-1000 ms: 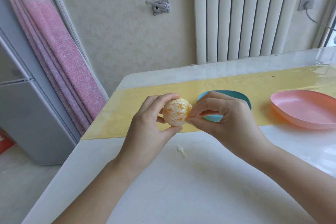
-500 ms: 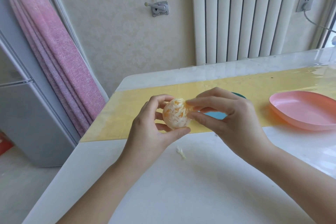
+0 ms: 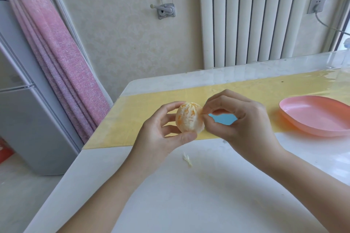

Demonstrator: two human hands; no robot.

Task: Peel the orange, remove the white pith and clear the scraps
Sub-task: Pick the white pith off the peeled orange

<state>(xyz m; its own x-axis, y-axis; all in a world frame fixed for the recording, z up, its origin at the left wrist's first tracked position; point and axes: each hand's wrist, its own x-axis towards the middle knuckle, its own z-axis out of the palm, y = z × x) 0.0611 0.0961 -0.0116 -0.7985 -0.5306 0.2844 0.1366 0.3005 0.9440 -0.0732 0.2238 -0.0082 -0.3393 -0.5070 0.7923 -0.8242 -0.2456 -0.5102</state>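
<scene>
White glossy tabletop, yellow mat strip across it. Left hand grips peeled pith-streaked orange above the mat's near edge. Right hand pinches its upper-right edge, having shifted off the top since 0.5 s ago. Blue dish mostly hidden behind right hand. Pink oval plastic dish at right. Small pith scrap on tabletop below the orange.

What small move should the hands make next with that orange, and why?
Probably the right hand should pull away the bit of pith it pinches at the right edge of the orange, while the left hand holds the orange steady. White pith covers much of the orange.
</scene>
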